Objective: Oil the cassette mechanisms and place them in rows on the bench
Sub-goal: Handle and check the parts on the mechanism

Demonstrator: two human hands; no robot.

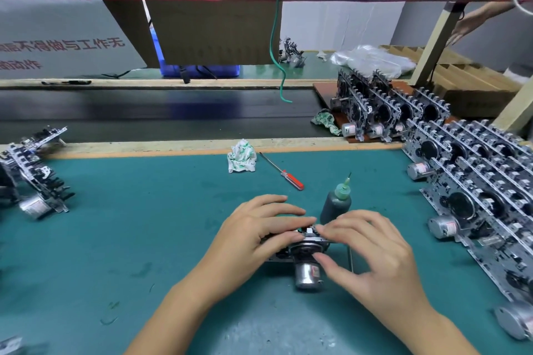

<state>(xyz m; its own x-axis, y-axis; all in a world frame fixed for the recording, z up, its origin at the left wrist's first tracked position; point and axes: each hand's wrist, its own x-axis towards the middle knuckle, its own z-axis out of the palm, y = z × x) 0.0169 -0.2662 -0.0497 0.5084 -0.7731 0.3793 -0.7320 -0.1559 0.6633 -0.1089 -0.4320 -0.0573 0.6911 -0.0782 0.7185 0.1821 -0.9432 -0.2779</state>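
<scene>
Hands: the left hand (256,232) and the right hand (366,248) meet over one cassette mechanism (300,251) on the green bench mat (115,239); both sets of fingers curl round it, the left gripping its left end, the right pinching its top edge with the thumb by the motor.
Mechanism in work: it lies flat on the mat at centre front, its silver motor (307,275) pointing toward the person.
Oil bottle: a dark bottle with a green needle cap (336,204) stands upright just behind the hands.
Tools: a red-handled screwdriver (284,173) lies on the mat beyond the bottle, with a crumpled white-and-green rag (241,156) near its tip.
Right side: finished mechanisms in rows (484,181) stand on edge, packed close, running from near to far.
Left side: a small group of mechanisms (34,173) leans at the mat's edge.
Behind: a dark conveyor belt (158,115) crosses the bench; a second rag (327,121) lies on it beside a board loaded with more mechanisms (383,106).
Far: a blue crate (199,69) and a clear plastic bag (372,59).
</scene>
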